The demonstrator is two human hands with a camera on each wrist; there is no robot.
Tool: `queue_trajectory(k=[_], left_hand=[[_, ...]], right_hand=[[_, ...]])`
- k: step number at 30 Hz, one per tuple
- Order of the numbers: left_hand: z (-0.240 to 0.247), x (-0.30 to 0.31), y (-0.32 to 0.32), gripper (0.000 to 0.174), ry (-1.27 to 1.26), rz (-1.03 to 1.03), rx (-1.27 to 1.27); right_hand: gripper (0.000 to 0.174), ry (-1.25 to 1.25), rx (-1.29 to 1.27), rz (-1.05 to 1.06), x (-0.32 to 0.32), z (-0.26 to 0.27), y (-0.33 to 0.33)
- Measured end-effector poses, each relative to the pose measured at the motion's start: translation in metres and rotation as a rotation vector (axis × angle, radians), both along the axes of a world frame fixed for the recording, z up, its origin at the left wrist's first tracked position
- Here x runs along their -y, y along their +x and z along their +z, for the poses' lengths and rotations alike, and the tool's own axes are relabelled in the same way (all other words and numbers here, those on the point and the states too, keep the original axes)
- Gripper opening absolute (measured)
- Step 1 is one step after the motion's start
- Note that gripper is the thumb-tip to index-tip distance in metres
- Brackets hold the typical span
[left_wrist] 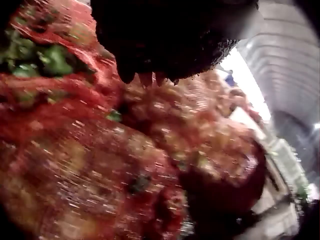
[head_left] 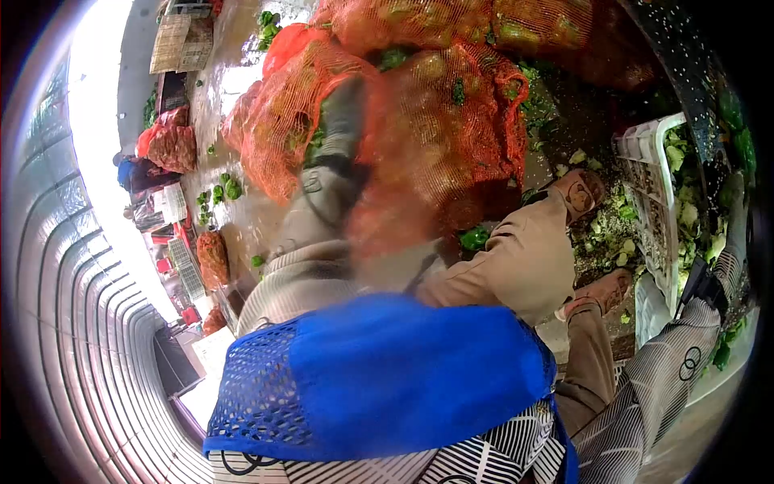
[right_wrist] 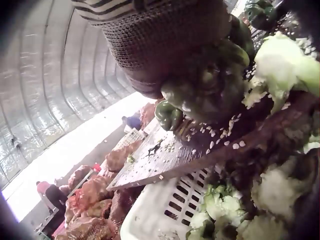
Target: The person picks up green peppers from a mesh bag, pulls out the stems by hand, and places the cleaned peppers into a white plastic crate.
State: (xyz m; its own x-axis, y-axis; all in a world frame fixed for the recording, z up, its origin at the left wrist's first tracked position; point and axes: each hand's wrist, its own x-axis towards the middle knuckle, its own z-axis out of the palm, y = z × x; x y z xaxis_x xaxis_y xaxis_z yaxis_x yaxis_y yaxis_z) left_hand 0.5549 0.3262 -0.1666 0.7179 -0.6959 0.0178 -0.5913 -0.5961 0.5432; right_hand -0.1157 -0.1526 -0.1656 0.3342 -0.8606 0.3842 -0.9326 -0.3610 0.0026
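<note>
- Left hand (head_left: 342, 117): dark glove, up against a red mesh bag (head_left: 278, 121). Blurred in head view, mostly silhouette in left wrist view; cannot tell if it grasps the mesh or is released.
- That bag sits left of a second mesh bag (head_left: 459, 97), both packed with produce. Greenery shows through the mesh.
- Right hand (right_wrist: 170, 55): knit glove, at the far right of head view. Right wrist view has it over large green peppers (right_wrist: 210, 82); fingers hidden, cannot tell whether it grips one.
- Peppers lie on a wooden surface (right_wrist: 165, 150), a smaller pepper (right_wrist: 168, 115) just beside them. Pale seeds (right_wrist: 235, 145) scattered around.
- White crate (right_wrist: 155, 210) below the surface edge, pale green trimmings (right_wrist: 277, 190) in and around it.
- Blue apron (head_left: 419, 363) on the wearer; striped sleeve (head_left: 681, 355) on the right arm.
- Loose peppers (head_left: 232, 189) on the wet floor.
- Background: another person (right_wrist: 47, 195) near more bags, under an arched roof (right_wrist: 60, 60).
</note>
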Motion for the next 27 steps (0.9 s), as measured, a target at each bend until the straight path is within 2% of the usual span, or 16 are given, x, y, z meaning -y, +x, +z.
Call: queue_trajectory(k=[1,2,5,7,8,10,11,14,15,16,18,21,22,24,25,27], left_hand=[[0.061,-0.01,-0.028,0.048,0.358,0.089,0.145],[0.052,-0.056,0.004,0.042,0.645,0.245,0.152],[0.064,-0.148,0.041,0.039,1.134,0.052,0.146],[0.087,-0.15,0.035,0.043,1.478,-0.107,0.104],[0.088,-0.146,0.038,0.043,1.475,-0.099,0.105],[0.09,-0.14,0.045,0.046,1.866,-0.282,-0.064],[0.09,-0.137,0.044,0.046,1.86,-0.275,-0.048],[0.075,-0.148,0.006,0.054,1.729,-0.111,0.106],[0.066,-0.157,-0.01,0.056,1.684,-0.062,0.147],[0.061,-0.165,-0.022,0.059,1.641,-0.011,0.184],[0.068,-0.171,-0.032,0.062,1.606,0.042,0.217],[0.076,-0.152,-0.035,0.082,1.572,0.13,-0.065],[0.085,-0.161,-0.047,0.085,1.274,0.102,0.035],[0.028,-0.218,-0.009,0.067,0.885,0.018,0.48],[0.027,-0.187,-0.02,0.067,0.87,-0.024,0.461],[0.06,-0.108,-0.056,0.094,0.856,0.279,0.248]], right_hand=[[0.05,0.017,0.023,-0.019,-0.003,0.002,0.004],[0.051,0.025,0.038,-0.029,-0.004,0.003,0.007],[0.059,0.043,0.022,0.046,0.019,-0.02,-0.027],[0.067,0.147,0.106,0.072,0.016,-0.007,-0.018],[0.067,0.144,0.111,0.077,0.014,-0.006,-0.015],[0.066,0.174,0.162,0.075,0.01,-0.003,-0.013],[0.066,0.165,0.174,0.07,0.008,-0.001,-0.015],[0.053,-0.25,-1.183,0.008,0.013,-0.001,-0.039],[0.044,-0.27,-0.732,0.125,0.032,-0.034,-0.067],[0.044,-0.271,-0.729,0.117,0.022,-0.03,-0.052],[0.044,0.197,0.257,-0.172,-0.012,-0.002,0.007],[0.053,0.146,0.239,-0.126,-0.016,0.003,0.03],[0.06,0.113,0.221,-0.106,-0.013,0.007,0.031],[0.076,0.055,0.171,-0.081,-0.015,0.015,0.02],[0.077,0.04,0.055,-0.125,-0.021,0.02,0.015],[0.077,0.051,0.017,-0.179,-0.034,0.029,0.022]])
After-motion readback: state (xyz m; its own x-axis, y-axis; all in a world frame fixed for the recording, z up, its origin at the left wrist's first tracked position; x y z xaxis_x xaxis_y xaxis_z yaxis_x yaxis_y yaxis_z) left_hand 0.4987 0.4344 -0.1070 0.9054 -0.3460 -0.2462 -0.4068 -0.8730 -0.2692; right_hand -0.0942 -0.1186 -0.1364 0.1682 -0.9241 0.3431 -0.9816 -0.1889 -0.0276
